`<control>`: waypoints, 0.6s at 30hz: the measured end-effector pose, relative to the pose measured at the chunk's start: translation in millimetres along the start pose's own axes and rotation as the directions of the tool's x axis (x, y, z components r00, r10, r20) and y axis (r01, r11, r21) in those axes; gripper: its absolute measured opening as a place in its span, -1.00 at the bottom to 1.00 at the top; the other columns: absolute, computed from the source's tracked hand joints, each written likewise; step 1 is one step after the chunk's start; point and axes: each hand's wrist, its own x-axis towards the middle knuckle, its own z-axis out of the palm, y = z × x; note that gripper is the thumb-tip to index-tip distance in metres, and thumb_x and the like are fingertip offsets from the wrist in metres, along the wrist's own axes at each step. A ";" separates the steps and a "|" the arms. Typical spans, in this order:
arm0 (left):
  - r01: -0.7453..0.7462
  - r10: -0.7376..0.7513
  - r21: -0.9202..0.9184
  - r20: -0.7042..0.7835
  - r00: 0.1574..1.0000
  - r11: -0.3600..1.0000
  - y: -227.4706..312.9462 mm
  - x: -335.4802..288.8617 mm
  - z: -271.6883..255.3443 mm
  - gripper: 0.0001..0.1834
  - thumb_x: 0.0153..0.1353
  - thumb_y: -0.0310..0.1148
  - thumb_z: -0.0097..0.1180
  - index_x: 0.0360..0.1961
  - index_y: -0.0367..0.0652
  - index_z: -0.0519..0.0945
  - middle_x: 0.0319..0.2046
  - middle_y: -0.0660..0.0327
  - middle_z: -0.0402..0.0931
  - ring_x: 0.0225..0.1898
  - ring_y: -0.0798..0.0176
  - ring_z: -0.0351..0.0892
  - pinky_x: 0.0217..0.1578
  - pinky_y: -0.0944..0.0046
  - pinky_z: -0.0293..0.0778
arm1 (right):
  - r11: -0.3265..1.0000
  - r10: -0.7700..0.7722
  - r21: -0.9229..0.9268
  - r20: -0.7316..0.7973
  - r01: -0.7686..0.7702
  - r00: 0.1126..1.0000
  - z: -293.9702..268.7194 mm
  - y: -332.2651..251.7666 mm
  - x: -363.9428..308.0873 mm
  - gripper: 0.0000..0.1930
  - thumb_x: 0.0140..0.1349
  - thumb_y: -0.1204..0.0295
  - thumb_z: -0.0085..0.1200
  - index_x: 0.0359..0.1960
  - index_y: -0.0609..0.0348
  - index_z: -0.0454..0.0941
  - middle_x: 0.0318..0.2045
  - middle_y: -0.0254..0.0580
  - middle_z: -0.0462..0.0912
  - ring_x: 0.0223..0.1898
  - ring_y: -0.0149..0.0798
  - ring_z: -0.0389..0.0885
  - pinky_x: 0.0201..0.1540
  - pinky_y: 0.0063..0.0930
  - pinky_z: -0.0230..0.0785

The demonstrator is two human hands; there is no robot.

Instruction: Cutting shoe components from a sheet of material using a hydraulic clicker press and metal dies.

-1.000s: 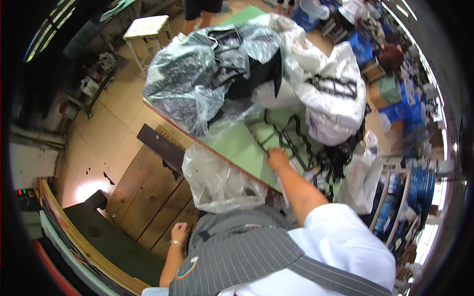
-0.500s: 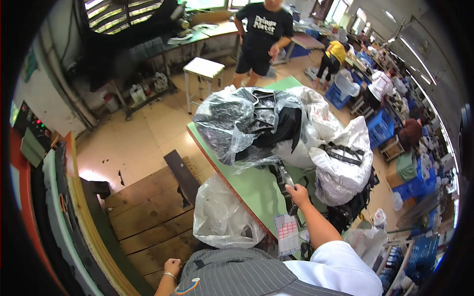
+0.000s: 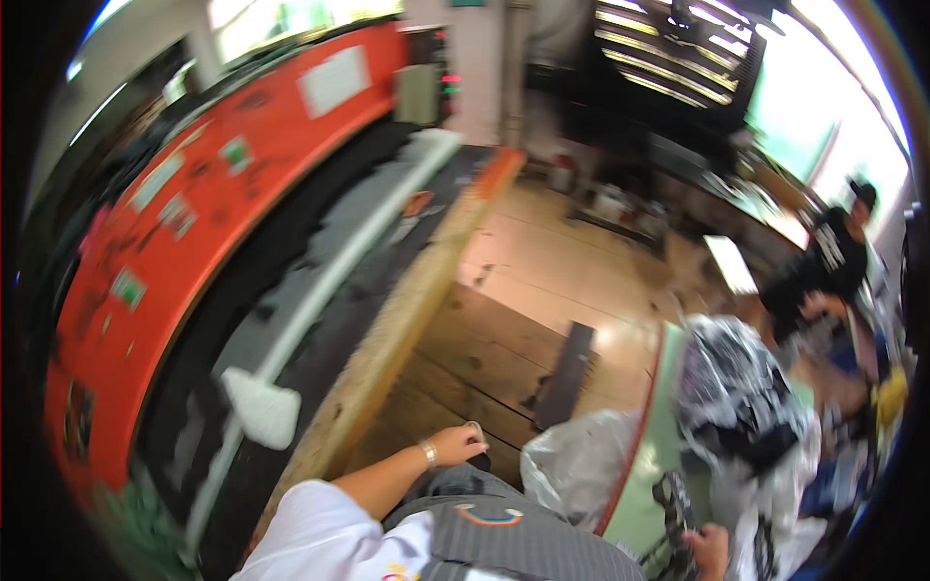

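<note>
Held low in front of my striped apron, my left hand (image 3: pixel 457 444) has its fingers curled in, with nothing visible in them. A light bracelet (image 3: pixel 428 451) circles that wrist. My right hand (image 3: pixel 712 550) is closed round the end of a black strap (image 3: pixel 681 504) at the near part of the green table (image 3: pixel 635 484); motion blurs the fingers. Behind the strap sits a clear plastic bag (image 3: pixel 727 358) with black goods inside. White sacking (image 3: pixel 775 484) lies beside it, close to my right hand.
A long bench (image 3: pixel 387 358) with a wooden edge, dark cloth and a red back panel (image 3: pixel 242 145) runs along my left. A translucent bag (image 3: pixel 576 465) hangs by the green table. Farther off are a dark plank (image 3: pixel 565 378), a white stool (image 3: pixel 729 264) and a person in black (image 3: pixel 838 247).
The view has swung left, bringing the long bench in and shifting the green table rightward. My left hand has come up in front of the apron. My right hand stays at the strap.
</note>
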 end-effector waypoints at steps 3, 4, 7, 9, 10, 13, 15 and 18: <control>0.000 -0.016 -0.160 -0.103 0.995 0.987 30.5 -3.5 -41.1 -0.69 0.19 -0.16 0.04 -0.23 -0.19 0.56 -0.31 0.12 0.58 -0.23 0.22 0.57 -0.18 0.26 0.44 | 0.997 -0.062 -0.022 0.235 0.069 0.970 -13.6 -52.0 18.4 -0.71 0.08 0.25 0.12 -0.41 0.31 0.57 -0.62 0.02 0.55 -0.61 -0.19 0.44 -0.47 -0.30 0.30; -0.043 0.013 -0.164 -0.181 0.983 0.985 36.9 -6.2 -60.6 -0.71 0.19 -0.18 0.05 -0.24 -0.19 0.56 -0.31 0.13 0.58 -0.24 0.23 0.56 -0.19 0.27 0.44 | 0.996 -0.081 -0.005 0.255 0.085 0.963 -15.6 -74.2 26.8 -0.70 0.07 0.25 0.13 -0.42 0.32 0.56 -0.63 0.01 0.55 -0.62 -0.19 0.41 -0.48 -0.31 0.28; -0.177 0.111 -0.098 -0.472 0.875 0.979 36.2 -23.5 -127.9 -0.76 0.18 -0.25 0.09 -0.24 -0.19 0.56 -0.36 0.19 0.58 -0.29 0.28 0.56 -0.20 0.31 0.43 | 0.960 -0.254 -0.038 0.292 0.277 0.922 -14.5 -151.2 67.2 -0.72 0.05 0.29 0.15 -0.42 0.33 0.55 -0.65 -0.03 0.52 -0.62 -0.22 0.36 -0.48 -0.33 0.27; -0.137 0.026 -0.118 -0.660 0.751 0.983 15.9 -42.8 -171.6 -0.79 0.16 -0.29 0.13 -0.25 -0.18 0.58 -0.32 0.21 0.58 -0.26 0.35 0.55 -0.18 0.35 0.43 | 0.936 -0.337 -0.013 0.256 0.352 0.906 -20.8 -201.2 91.2 -0.72 0.03 0.30 0.18 -0.41 0.33 0.54 -0.66 -0.03 0.51 -0.62 -0.22 0.37 -0.47 -0.32 0.29; -0.101 -0.040 -0.137 -0.764 0.644 0.985 0.8 -53.5 -192.2 -0.80 0.16 -0.30 0.13 -0.26 -0.19 0.58 -0.36 0.23 0.59 -0.28 0.40 0.54 -0.21 0.36 0.44 | 0.895 -0.434 -0.017 0.206 0.447 0.877 -16.2 -230.0 105.6 -0.70 0.02 0.29 0.22 -0.39 0.33 0.54 -0.66 -0.01 0.51 -0.62 -0.21 0.40 -0.46 -0.32 0.29; -0.012 -0.341 -0.356 -0.902 0.266 0.934 -54.9 -105.3 -233.4 -0.81 0.16 -0.28 0.11 -0.34 -0.19 0.59 -0.49 0.23 0.59 -0.43 0.38 0.54 -0.34 0.35 0.44 | 0.822 -0.526 -0.021 0.353 0.569 0.774 -11.6 -322.8 147.6 -0.68 0.00 0.27 0.24 -0.40 0.34 0.54 -0.63 0.00 0.51 -0.57 -0.22 0.44 -0.44 -0.30 0.29; -0.222 -0.494 -0.473 -0.868 -0.046 0.852 -91.5 -143.4 -249.8 -0.82 0.14 -0.33 0.13 -0.34 -0.24 0.57 -0.45 0.25 0.59 -0.41 0.41 0.53 -0.35 0.39 0.44 | 0.588 -0.754 0.004 0.364 0.809 0.546 -1.8 -387.6 166.0 -0.66 -0.06 0.26 0.25 -0.37 0.31 0.55 -0.60 0.02 0.50 -0.50 -0.04 0.47 -0.41 -0.24 0.29; -0.479 -0.641 -0.468 -0.702 -0.310 0.743 -130.9 -207.1 -248.0 -0.85 0.16 -0.35 0.13 -0.33 -0.20 0.53 -0.43 0.27 0.56 -0.41 0.48 0.52 -0.38 0.47 0.42 | -0.048 -0.976 0.196 0.201 0.979 -0.088 39.6 -487.8 183.5 -0.54 -0.27 0.19 0.33 -0.75 0.20 0.26 -0.71 -0.14 0.21 -0.58 0.01 0.22 -0.51 -0.19 0.04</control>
